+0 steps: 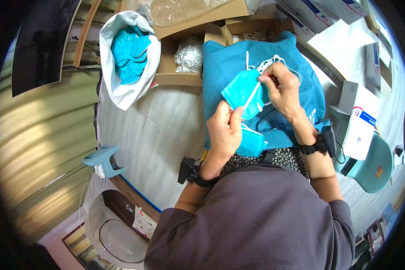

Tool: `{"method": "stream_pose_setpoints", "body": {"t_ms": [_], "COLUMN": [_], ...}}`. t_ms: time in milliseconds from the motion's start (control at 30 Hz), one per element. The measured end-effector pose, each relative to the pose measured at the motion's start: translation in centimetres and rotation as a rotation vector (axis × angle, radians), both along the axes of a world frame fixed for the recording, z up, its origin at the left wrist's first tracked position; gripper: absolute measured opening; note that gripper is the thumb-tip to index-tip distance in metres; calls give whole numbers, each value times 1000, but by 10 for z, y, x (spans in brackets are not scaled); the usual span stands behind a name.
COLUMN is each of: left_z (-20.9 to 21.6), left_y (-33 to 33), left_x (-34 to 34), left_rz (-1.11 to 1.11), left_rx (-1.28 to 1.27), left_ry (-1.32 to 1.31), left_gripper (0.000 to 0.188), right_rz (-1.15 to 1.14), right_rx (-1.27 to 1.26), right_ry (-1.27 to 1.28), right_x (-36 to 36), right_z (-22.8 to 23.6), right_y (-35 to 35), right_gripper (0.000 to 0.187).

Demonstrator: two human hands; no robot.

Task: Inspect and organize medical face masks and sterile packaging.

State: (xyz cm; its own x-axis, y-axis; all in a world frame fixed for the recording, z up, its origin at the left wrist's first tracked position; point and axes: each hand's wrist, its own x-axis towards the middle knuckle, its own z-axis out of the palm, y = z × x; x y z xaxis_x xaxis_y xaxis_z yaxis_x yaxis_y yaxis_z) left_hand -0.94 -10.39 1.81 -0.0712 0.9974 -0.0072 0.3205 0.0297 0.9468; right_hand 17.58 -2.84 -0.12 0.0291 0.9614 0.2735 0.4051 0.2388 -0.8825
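Between my two hands is a turquoise folding face mask [238, 92], tilted above a blue apron [229, 54] spread over my lap. A narrow white strip [253, 100] runs diagonally across it. My left hand [225, 128] is closed, thumb and fingers pinching the mask's lower edge at one end of the strip. At the strip's upper end, the fingers of my right hand [281, 87] are closed in a pinch. Several white elastic cords [276, 59] loop out around the right hand. Another turquoise mask [251, 142] lies on my lap just below the left hand.
A white sack [121, 95] full of turquoise masks [131, 54] stands at the far left. Beside it, a cardboard box [177, 80] holds a bundle of white cords [189, 55]. At the right, white cartons [361, 128] rest on a pale green chair [377, 164]. A blue-grey stool [104, 160] stands left.
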Motion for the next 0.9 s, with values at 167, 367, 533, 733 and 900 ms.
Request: {"method": "stream_pose_setpoints", "body": {"t_ms": [167,367,533,733,900], "left_z": [48,39,34,36,19], "left_y": [-2,13,16,21,16], "left_x": [-15,-27,-15,20,9], "left_rz": [97,178,167,232,204], "left_rx": [9,-45,-86,6,-75], "left_ry": [53,-147,-244,-410,-412], "left_gripper": [18,20,19,22,14], "right_rz": [-255,25,108,120,187], "right_rx": [-28,172,-23,-73,-56], "right_ry": [3,-187,231,298,173], "right_x": [71,4,-24,-45,-37], "right_z": [-28,12,28,18,18], "right_y": [32,2,-29,-40,-36], "right_gripper": [6,10,35,27,24]}}
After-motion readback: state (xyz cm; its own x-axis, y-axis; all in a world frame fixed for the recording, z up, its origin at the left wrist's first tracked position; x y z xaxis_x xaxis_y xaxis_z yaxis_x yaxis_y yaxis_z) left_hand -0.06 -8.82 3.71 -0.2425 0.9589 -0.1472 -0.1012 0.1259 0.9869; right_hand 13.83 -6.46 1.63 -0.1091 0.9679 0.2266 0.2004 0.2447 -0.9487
